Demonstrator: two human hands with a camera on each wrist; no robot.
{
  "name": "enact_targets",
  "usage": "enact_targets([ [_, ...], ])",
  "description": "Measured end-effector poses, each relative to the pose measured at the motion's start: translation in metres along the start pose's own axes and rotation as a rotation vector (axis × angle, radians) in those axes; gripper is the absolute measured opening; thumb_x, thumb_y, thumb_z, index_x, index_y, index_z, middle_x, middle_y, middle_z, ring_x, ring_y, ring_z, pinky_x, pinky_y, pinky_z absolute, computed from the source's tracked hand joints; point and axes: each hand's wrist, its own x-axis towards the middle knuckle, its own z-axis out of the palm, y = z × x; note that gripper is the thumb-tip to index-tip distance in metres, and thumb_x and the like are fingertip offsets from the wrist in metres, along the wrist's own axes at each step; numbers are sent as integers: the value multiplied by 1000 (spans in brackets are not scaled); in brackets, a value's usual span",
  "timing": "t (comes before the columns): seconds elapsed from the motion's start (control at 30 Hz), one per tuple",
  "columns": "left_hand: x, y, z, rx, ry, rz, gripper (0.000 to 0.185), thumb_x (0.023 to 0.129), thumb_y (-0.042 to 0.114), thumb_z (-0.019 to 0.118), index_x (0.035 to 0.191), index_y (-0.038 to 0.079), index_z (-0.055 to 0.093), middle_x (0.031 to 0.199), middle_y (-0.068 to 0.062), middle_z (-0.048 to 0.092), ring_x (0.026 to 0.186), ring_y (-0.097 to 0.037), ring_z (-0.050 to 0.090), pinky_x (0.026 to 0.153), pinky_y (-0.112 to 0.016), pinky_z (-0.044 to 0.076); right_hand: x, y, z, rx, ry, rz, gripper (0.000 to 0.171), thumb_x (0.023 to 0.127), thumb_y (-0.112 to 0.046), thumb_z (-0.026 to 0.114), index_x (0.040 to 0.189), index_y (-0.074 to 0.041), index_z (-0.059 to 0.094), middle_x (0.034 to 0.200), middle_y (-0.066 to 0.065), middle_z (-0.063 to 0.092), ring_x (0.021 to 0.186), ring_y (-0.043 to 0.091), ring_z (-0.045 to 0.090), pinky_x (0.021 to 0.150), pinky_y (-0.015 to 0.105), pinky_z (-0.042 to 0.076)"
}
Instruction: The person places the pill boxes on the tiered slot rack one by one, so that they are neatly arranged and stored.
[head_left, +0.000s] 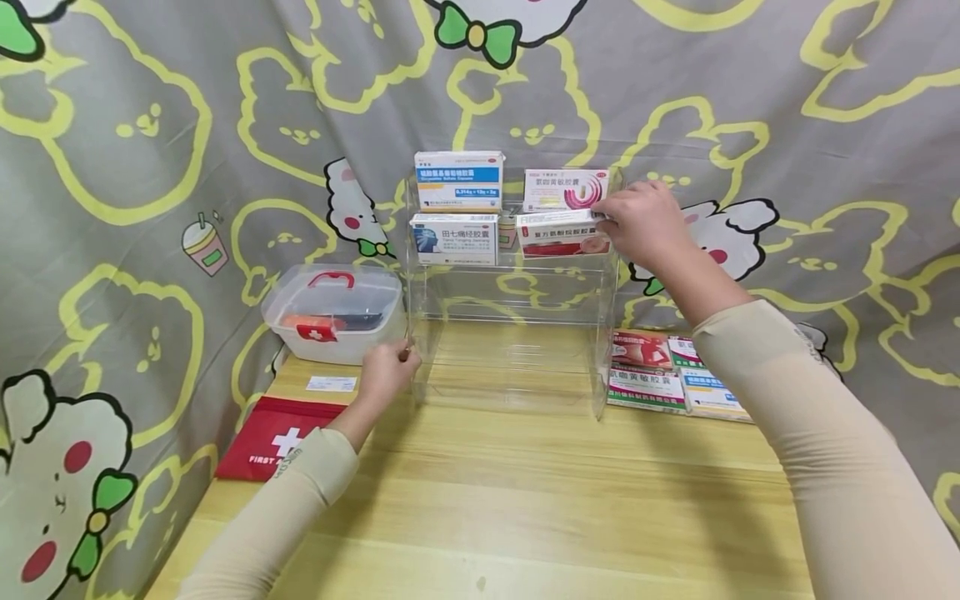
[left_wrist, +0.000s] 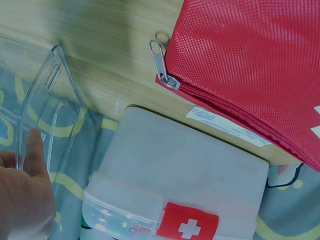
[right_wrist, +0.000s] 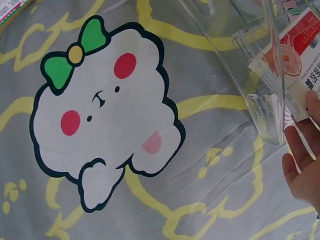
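My right hand (head_left: 647,221) pinches the right end of a white and red medicine box (head_left: 557,237), which sits slightly tilted at the second tier of a clear acrylic rack (head_left: 606,333). Behind it on the top tier stands a white box with a pink swirl (head_left: 564,188). Two more boxes fill the rack's left side: a blue and white one (head_left: 459,185) above, a grey-blue one (head_left: 454,240) below. My left hand (head_left: 386,377) grips the rack's left side panel; in the left wrist view its thumb (left_wrist: 35,155) lies against the clear plastic.
Left of the rack stands a translucent first-aid case (head_left: 337,321) with a red handle. A white label (head_left: 332,383) and a red first-aid pouch (head_left: 258,429) lie in front of it. Several medicine boxes (head_left: 645,390) lie right of the rack. A patterned curtain (head_left: 675,50) hangs close behind.
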Motion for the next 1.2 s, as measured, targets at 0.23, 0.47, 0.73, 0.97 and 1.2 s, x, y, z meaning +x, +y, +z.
enact_targets([
  [0.23,0,1,0,-26,-14,-22,28,81,8,56,103,2,72,79,-13,71,54,-15,50,47,-24,39,5,-2,0,-79,29,-28,27,87,-11,65,113,-7,68,110,14,68,91,34,48,82,47,35],
  [0.47,1,0,1,-7,-18,-21,27,82,9,56,102,3,73,80,-13,71,56,-16,52,48,-24,40,12,-7,0,-130,-55,25,24,88,-13,64,111,-11,69,94,12,70,79,30,42,74,43,34],
  [0.73,1,0,3,3,3,-11,27,80,8,56,100,1,73,77,-13,71,58,-18,53,50,-26,41,16,-10,4,-126,-81,35,19,89,-11,61,105,-10,71,87,13,69,79,31,43,75,44,35],
  [0.97,2,0,3,7,-6,-27,28,81,10,57,102,1,72,78,-13,71,58,-18,52,50,-25,41,14,-4,6,-163,-120,41,13,87,-12,62,93,-9,73,80,13,67,80,33,44,80,46,36],
  [1.2,2,-1,2,7,10,-4,27,81,8,57,101,0,72,79,-14,71,59,-19,54,50,-25,41,23,-7,5,-305,-173,-10,16,86,-3,57,89,-5,72,89,16,60,86,34,48,79,48,40],
])
